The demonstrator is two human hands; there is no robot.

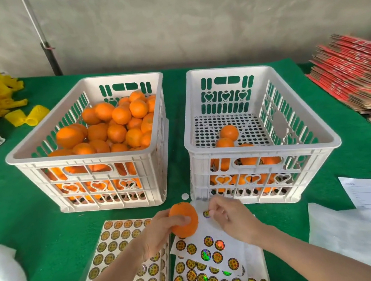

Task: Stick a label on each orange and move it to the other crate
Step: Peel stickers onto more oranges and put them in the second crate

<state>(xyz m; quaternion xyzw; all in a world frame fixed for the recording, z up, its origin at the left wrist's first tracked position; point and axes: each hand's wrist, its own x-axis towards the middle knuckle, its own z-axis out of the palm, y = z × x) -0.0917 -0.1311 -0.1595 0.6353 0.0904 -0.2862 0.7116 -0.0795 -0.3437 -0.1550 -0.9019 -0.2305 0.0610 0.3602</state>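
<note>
- Holding an orange up over the sticker sheets, the left hand wraps it from below and the left, thumb lying across the near face.
- The orange sits just left of the right hand, nearly touching it; its long axis runs roughly up and away from the person, stem end towards the crates.
- The right hand pinches a single label between thumb and forefinger, the other fingers loosely curled; the label hangs in the narrow gap between the two hands, facing the fruit's right flank.
- The coming move, as I judge it, is a short press leftward: the label goes onto the orange's bare right side, the left hand bracing against the push.
- The right hand is also the nearer one to the right crate, which holds only a few oranges, so the finished fruit likely goes there.
- The left crate is heaped with oranges awaiting labels.
- Sticker sheets lie on the green table beneath both wrists, several spots already peeled.
</note>
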